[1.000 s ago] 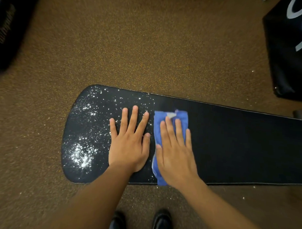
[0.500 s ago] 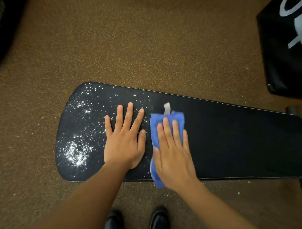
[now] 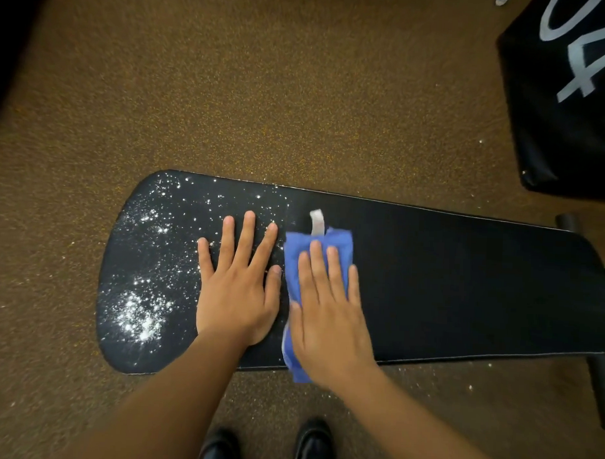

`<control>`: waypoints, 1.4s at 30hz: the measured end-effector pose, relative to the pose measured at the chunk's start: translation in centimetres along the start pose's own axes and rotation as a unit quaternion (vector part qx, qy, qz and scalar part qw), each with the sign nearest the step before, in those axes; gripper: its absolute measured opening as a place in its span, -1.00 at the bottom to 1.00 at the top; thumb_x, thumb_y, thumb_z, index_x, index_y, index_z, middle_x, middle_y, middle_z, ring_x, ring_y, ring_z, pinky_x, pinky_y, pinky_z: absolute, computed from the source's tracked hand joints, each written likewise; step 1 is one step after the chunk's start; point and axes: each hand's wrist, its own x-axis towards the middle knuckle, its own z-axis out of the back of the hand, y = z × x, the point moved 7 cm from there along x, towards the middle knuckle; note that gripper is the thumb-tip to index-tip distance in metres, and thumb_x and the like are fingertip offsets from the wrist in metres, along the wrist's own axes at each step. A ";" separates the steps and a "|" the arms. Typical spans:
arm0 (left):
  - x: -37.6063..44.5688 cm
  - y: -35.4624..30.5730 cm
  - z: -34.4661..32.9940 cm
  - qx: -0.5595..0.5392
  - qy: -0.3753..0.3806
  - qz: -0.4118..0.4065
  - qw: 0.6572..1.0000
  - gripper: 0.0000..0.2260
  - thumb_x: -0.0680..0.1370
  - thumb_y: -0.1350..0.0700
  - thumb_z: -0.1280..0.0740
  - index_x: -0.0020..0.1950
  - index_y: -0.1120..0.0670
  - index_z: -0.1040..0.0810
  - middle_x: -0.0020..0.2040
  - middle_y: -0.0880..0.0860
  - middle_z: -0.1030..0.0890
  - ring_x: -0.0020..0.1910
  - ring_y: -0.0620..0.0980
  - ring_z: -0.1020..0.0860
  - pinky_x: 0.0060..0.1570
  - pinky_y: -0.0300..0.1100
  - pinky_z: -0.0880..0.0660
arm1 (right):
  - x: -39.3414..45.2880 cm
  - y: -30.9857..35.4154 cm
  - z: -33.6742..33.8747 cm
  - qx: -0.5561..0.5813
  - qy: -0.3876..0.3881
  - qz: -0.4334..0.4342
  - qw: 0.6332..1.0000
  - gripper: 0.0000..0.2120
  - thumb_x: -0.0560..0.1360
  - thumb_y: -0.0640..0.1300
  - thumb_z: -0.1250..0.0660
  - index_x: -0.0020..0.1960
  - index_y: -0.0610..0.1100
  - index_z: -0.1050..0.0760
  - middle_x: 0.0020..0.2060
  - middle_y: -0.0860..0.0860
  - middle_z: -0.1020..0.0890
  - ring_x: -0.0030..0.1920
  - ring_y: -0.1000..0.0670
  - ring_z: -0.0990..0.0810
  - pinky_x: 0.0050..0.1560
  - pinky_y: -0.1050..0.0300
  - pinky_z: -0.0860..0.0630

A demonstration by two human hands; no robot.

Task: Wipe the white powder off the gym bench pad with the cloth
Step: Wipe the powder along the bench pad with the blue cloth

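A long black gym bench pad (image 3: pixel 463 286) lies across the view. White powder (image 3: pixel 138 313) speckles its rounded left end, thickest near the front left corner; the pad to the right of my hands looks clean. My left hand (image 3: pixel 239 289) lies flat on the pad with fingers straight and spread, amid the powder. Beside it, my right hand (image 3: pixel 329 309) presses flat on a folded blue cloth (image 3: pixel 319 243), whose white tag sticks out at the far edge. The cloth's near end hangs over the pad's front edge.
Brown speckled gym flooring (image 3: pixel 299 92) surrounds the bench, with a few white crumbs on it near the front edge. A black padded block with white lettering (image 3: pixel 573 101) stands at the upper right. My two black shoes (image 3: pixel 314 446) are below. A bench leg (image 3: pixel 602 394) shows at the right.
My right hand slid the cloth slightly away from me, so the white tag came out from its far edge. My left hand stayed flat on the pad.
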 end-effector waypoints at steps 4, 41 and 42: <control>0.0 -0.1 0.0 -0.002 0.004 -0.002 1.000 -0.48 0.63 -0.12 0.09 0.60 -0.10 -0.02 0.62 -0.01 0.07 0.58 0.05 0.19 0.49 0.22 0.20 | -1.9 -3.1 -0.3 -0.021 0.001 0.030 0.999 -0.40 0.60 0.04 0.01 0.57 -0.20 -0.09 0.58 -0.13 -0.06 0.57 -0.16 0.00 0.47 -0.28 -0.11; -0.1 0.0 0.1 -0.006 -0.007 0.001 1.000 -0.48 0.63 -0.11 0.09 0.60 -0.09 0.00 0.62 -0.02 0.08 0.58 0.02 0.21 0.49 0.19 0.23 | 9.1 -3.0 1.2 0.032 0.001 -0.115 0.993 -0.37 0.60 0.04 0.18 0.58 -0.22 0.18 0.59 -0.14 0.16 0.57 -0.17 0.21 0.52 -0.26 0.15; -0.1 0.1 0.1 -0.012 -0.010 0.003 1.000 -0.47 0.63 -0.11 0.08 0.61 -0.07 0.00 0.62 -0.02 0.07 0.58 0.02 0.20 0.49 0.18 0.23 | 9.0 -2.3 1.2 0.025 -0.005 -0.104 0.994 -0.38 0.60 0.04 0.19 0.58 -0.22 0.18 0.59 -0.14 0.14 0.57 -0.17 0.20 0.52 -0.26 0.14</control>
